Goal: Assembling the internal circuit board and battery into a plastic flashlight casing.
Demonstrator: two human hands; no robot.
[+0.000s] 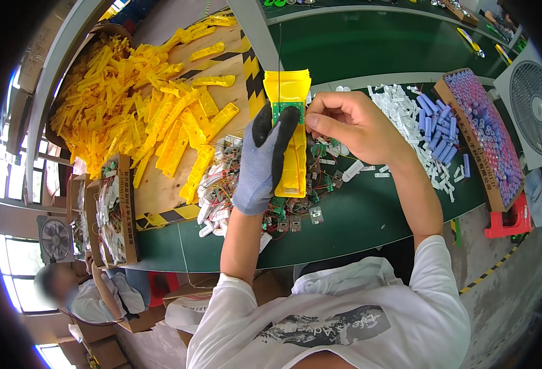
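My left hand (257, 165), in a grey glove with dark fingertips, grips a long yellow plastic housing (294, 163) above the bench. The housing's open inside faces up, its wide end pointing away from me. In that wide end sits a green circuit board (277, 109), with my left thumb pressed over it. My bare right hand (360, 130) is at the housing's right edge, beside the board. Its thumb and forefinger are pinched together; what they hold, if anything, is too small to make out. Beneath both hands lies a pile of wired circuit boards and white parts (277, 212).
Yellow housings (123, 92) are heaped on a wooden board at the left. White plastic pieces (400, 114) and blue cylindrical cells (440, 132) cover the green bench (345, 212) at right, beside a carton of cells (471, 129). A fan (535, 104) stands far right. Another person (108, 295) sits lower left.
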